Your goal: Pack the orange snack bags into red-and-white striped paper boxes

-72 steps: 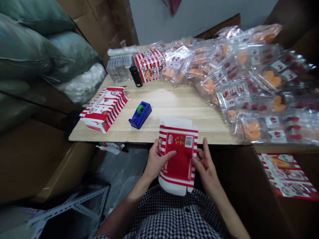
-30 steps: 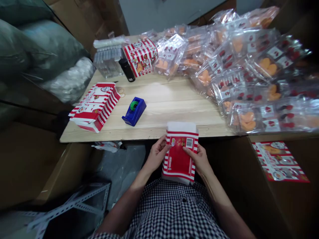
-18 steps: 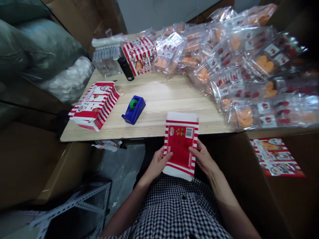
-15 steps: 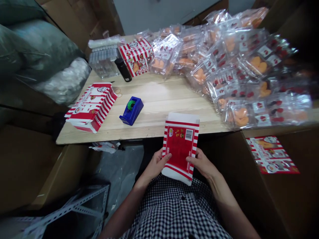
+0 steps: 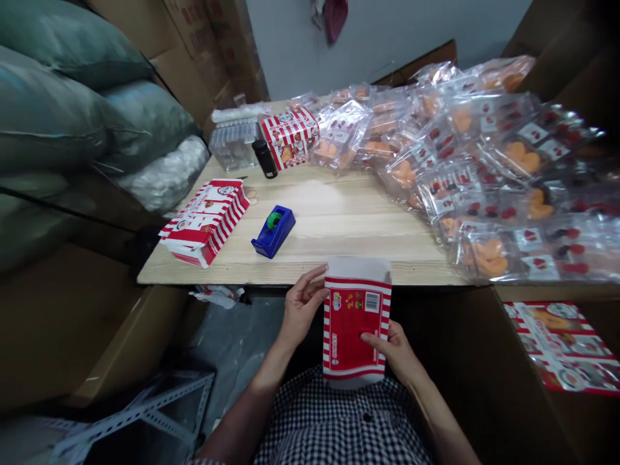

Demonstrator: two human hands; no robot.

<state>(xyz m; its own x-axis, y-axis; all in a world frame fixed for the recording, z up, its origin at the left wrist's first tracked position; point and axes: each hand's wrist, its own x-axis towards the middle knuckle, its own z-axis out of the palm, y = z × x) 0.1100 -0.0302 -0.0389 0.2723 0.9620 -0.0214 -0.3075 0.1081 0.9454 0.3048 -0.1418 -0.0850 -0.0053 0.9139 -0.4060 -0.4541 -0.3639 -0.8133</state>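
Observation:
A flat red-and-white striped carton (image 5: 356,326) with white end flaps is held upright over my lap, its barcode side facing me. My right hand (image 5: 400,352) grips its right edge, thumb on the front and the other fingers behind. Beside the upper left edge, my left hand (image 5: 303,307) has its fingers curved and apart, the fingertips close to or touching the edge. On the table, a blue tape dispenser (image 5: 274,234) with green tape lies beyond the carton, and a stack of striped cartons (image 5: 206,219) rests further left.
Several clear bags of orange toy pieces (image 5: 489,255) cover the right of the wooden table (image 5: 334,226). At the back left stand a black bottle (image 5: 264,159), a made-up striped box (image 5: 290,137) and clear plastic containers (image 5: 235,145). A printed sheet (image 5: 564,345) lies at the lower right.
My left hand has let go of the carton's lower left side and moved up to its top left edge. The carton stands straighter, and the camera view has shifted.

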